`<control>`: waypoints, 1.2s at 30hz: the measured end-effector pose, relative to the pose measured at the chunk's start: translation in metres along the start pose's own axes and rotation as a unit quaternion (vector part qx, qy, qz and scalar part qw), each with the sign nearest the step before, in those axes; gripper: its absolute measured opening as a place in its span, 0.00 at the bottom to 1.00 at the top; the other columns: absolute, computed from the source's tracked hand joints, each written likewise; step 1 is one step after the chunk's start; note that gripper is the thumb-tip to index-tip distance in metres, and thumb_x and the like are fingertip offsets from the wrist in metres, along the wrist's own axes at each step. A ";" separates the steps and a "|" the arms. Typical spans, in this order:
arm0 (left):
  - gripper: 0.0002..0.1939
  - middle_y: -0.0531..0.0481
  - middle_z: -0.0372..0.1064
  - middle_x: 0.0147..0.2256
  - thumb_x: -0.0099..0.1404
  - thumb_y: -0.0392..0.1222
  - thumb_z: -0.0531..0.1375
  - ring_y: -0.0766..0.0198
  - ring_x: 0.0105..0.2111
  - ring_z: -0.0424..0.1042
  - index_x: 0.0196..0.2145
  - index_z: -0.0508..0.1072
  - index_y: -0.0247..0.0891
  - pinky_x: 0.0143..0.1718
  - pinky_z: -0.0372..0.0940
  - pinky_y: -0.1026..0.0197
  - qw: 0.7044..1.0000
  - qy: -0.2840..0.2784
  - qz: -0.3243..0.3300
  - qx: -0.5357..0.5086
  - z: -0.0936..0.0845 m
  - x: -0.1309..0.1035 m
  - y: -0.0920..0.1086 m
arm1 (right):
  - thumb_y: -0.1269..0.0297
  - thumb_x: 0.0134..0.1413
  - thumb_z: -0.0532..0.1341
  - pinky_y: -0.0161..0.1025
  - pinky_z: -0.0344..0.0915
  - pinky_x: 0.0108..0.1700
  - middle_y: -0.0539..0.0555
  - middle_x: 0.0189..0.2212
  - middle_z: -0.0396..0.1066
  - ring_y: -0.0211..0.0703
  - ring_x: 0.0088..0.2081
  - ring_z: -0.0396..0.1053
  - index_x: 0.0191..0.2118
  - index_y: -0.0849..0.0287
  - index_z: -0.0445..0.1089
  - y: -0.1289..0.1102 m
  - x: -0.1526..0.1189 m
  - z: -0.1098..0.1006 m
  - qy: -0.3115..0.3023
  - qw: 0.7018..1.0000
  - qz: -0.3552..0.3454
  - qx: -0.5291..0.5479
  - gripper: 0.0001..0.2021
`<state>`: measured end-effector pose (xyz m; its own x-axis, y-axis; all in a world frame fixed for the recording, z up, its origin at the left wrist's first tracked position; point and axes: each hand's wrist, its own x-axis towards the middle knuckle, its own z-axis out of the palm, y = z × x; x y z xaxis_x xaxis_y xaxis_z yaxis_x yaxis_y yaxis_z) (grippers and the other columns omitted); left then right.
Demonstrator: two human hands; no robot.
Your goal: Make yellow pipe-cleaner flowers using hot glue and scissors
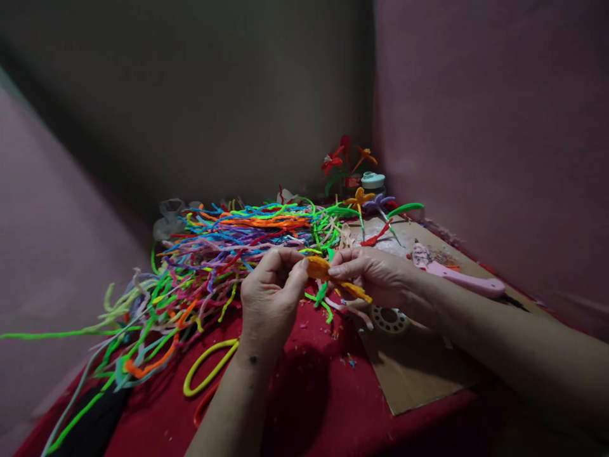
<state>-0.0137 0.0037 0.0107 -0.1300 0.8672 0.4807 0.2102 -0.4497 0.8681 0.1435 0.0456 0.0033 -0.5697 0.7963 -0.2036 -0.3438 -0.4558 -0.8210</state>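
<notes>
Between my two hands is an orange pipe-cleaner petal (318, 268), with a twisted orange tail hanging toward the lower right. The thumb and fingers of my left hand (276, 285) pinch its left end. My right hand (364, 270) grips the other end near the tail. Just beyond and below my fingers lie green and pale pink pipe cleaners (323, 298). A large heap of multicoloured pipe cleaners (247, 238) spreads behind and left of my left hand.
A pink-handled glue gun (469, 279) and a tape roll (390, 319) rest on a cardboard sheet (421, 374) at right. Finished pipe-cleaner flowers (359, 198) stand near a jar with a pale lid (372, 179). A yellow loop (195, 374) lies on the red cloth (304, 387). Walls rise close behind.
</notes>
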 end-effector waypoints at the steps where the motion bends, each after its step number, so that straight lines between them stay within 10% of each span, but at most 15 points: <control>1: 0.03 0.59 0.61 0.19 0.58 0.35 0.60 0.77 0.16 0.55 0.27 0.69 0.37 0.16 0.52 0.72 1.000 0.000 0.001 0.000 0.000 0.000 0.000 | 0.76 0.32 0.66 0.29 0.54 0.18 0.49 0.14 0.68 0.31 0.15 0.62 0.18 0.63 0.67 0.000 0.000 0.000 0.001 1.000 0.002 0.001 0.07; 18: 0.08 0.59 0.61 0.20 0.58 0.42 0.61 0.76 0.14 0.55 0.34 0.67 0.38 0.15 0.53 0.72 0.994 0.070 -0.062 -0.060 0.002 0.005 0.002 | 0.79 0.36 0.64 0.33 0.54 0.23 0.49 0.15 0.68 0.32 0.18 0.61 0.19 0.62 0.68 -0.002 0.001 0.002 0.074 0.997 -0.023 0.016 0.06; 36: 0.07 0.56 0.63 0.18 0.57 0.41 0.60 0.75 0.15 0.55 0.29 0.69 0.35 0.15 0.51 0.71 0.987 -0.055 -0.145 -0.041 0.008 0.002 -0.009 | 0.79 0.31 0.67 0.33 0.60 0.29 0.52 0.20 0.72 0.37 0.26 0.69 0.21 0.62 0.68 0.001 0.006 -0.002 0.070 0.997 -0.034 0.021 0.08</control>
<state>-0.0080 0.0111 0.0028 -0.0656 0.9781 0.1975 0.1005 -0.1904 0.9765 0.1410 0.0508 -0.0001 -0.4357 0.8719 -0.2237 -0.4105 -0.4136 -0.8127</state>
